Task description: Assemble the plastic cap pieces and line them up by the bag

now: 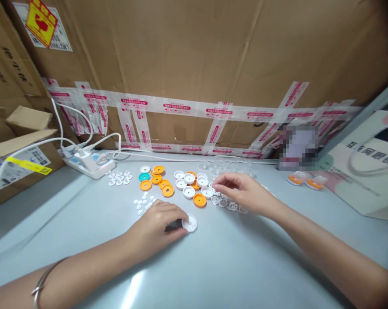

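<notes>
Held between the thumb and fingers of my left hand (pixel 164 221) is a white round plastic disc (pixel 190 225), low over the table. My right hand (pixel 245 191) has its fingers pinched at the left side of a pile of white openwork discs (pixel 233 207); one seems to be at its fingertips, partly covered. White round caps (pixel 189 192) lie just left of that hand, mixed with orange caps (pixel 200 200). More orange rings (pixel 168 191) and one teal ring (pixel 144 176) are grouped beyond my left hand. Tiny white round pieces (pixel 139 207) are scattered beside its knuckles.
Clear plastic pieces (pixel 235 165) lie behind my right hand. Small white parts (pixel 119 178) sit near a power strip (pixel 93 165) with cables. Two orange-and-white assembled pieces (pixel 315 182) stand by a printed box (pixel 364 167). A large taped carton (pixel 181 64) walls the back.
</notes>
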### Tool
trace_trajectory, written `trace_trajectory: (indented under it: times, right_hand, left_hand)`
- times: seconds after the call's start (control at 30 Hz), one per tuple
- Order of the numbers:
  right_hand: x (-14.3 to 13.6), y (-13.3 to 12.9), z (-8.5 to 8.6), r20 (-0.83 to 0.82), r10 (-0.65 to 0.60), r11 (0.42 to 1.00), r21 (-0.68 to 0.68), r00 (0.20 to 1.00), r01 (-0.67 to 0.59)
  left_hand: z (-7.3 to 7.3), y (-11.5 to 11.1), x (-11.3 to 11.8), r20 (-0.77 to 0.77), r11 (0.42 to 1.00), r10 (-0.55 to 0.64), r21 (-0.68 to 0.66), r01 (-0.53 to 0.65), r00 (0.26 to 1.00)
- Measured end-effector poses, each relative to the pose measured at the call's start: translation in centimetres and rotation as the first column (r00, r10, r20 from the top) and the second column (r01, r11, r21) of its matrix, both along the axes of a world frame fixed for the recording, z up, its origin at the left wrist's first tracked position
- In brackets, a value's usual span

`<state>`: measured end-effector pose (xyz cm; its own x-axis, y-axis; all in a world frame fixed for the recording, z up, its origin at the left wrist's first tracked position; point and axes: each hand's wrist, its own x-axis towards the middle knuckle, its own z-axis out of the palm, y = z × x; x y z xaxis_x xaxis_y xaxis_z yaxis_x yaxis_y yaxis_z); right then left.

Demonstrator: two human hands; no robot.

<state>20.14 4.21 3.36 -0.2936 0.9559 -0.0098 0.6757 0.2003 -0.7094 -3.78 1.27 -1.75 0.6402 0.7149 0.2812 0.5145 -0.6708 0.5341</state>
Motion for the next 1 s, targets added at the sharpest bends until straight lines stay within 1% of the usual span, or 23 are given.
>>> trace_trajectory:
  times: [0.03,0.07,0.1,0.17,0.23,0.27,0.37,0.43,0.47,0.53,0.57,0.6,0.63,0.67,0.73,0.8,0.87,0.93,1.0]
  right_hand:
    - [0.3,-0.1,-0.5,0.039,-0.011,0.997,0.077,0.999,0.008]
    - [0.4,-0.2,-1.0,0.076,0.005,0.989,0.149,0.997,-0.017]
    - [0.5,-0.3,-1.6,0.113,0.050,0.974,0.213,0.992,-0.073]
    - [0.3,-0.6,-2.6,0.195,0.173,0.925,0.306,0.965,-0.227]
    - [0.0,-0.8,-3.3,0.279,0.254,0.873,0.346,0.926,-0.344]
    - [-0.2,-0.9,-3.5,0.316,0.262,0.859,0.355,0.912,-0.370]
    - [-0.6,-1.0,-3.6,0.372,0.233,0.852,0.368,0.898,-0.373]
    - [-0.6,-1.1,-3.1,0.330,0.234,0.867,0.354,0.914,-0.350]
    - [-0.6,-1.2,-2.8,0.270,0.241,0.886,0.331,0.932,-0.325]
    - [-0.5,-1.5,-2.1,0.064,0.245,0.942,0.220,0.967,-0.253]
    - [-0.5,-1.7,-1.8,-0.067,0.234,0.966,0.125,0.970,-0.225]
    - [-0.5,-1.9,-1.5,-0.197,0.212,0.977,0.009,0.957,-0.214]
    - [-0.6,-2.1,-1.3,-0.311,0.182,0.968,-0.108,0.933,-0.225]
    - [-0.7,-2.3,-1.2,-0.404,0.155,0.944,-0.208,0.902,-0.255]
    - [-1.1,-2.6,-1.2,-0.529,0.110,0.887,-0.331,0.841,-0.323]
    - [-1.5,-2.8,-1.3,-0.603,0.058,0.858,-0.377,0.796,-0.348]
    - [-1.9,-2.8,-1.5,-0.649,0.009,0.849,-0.398,0.761,-0.349]
    - [-2.1,-2.8,-1.7,-0.672,-0.021,0.844,-0.409,0.740,-0.347]
    - [-2.3,-2.7,-2.0,-0.676,-0.043,0.857,-0.403,0.736,-0.321]
  left_hand:
    - [0.0,0.1,0.0,-0.007,1.000,0.020,0.002,-0.020,1.000]
    - [0.0,0.1,0.0,-0.016,0.999,0.038,0.005,-0.038,0.999]
    - [0.0,0.2,0.0,-0.022,0.998,0.056,0.010,-0.056,0.998]
    - [0.0,0.2,-0.1,-0.029,0.996,0.082,0.022,-0.081,0.996]
    - [0.0,0.2,-0.1,-0.034,0.995,0.091,0.032,-0.090,0.995]
    - [0.0,0.2,-0.1,-0.039,0.995,0.092,0.035,-0.091,0.995]
    - [0.0,0.1,-0.2,-0.057,0.995,0.095,0.027,-0.093,0.994]
    - [0.1,0.1,-0.2,-0.049,0.995,0.098,0.018,-0.097,0.994]
    - [0.2,0.1,-0.3,-0.034,0.994,0.104,0.013,-0.104,0.994]
    - [0.6,0.1,-0.4,0.026,0.990,0.143,0.002,-0.143,0.989]
    - [0.8,0.1,-0.4,0.071,0.985,0.173,-0.008,-0.173,0.982]
    - [1.0,0.2,-0.4,0.119,0.979,0.205,-0.022,-0.204,0.971]
    - [1.3,0.2,-0.4,0.168,0.972,0.235,-0.041,-0.231,0.957]
    - [1.5,0.3,-0.4,0.208,0.967,0.253,-0.063,-0.245,0.945]
    - [1.8,0.3,-0.3,0.256,0.967,0.249,-0.108,-0.229,0.934]
    - [1.9,0.3,-0.2,0.273,0.974,0.211,-0.143,-0.177,0.939]
    - [1.8,0.2,-0.1,0.266,0.976,0.177,-0.168,-0.136,0.948]
    - [1.6,0.2,-0.3,0.226,0.977,0.159,-0.179,-0.119,0.961]
    - [1.3,0.2,-0.6,0.154,0.981,0.123,-0.168,-0.097,0.980]
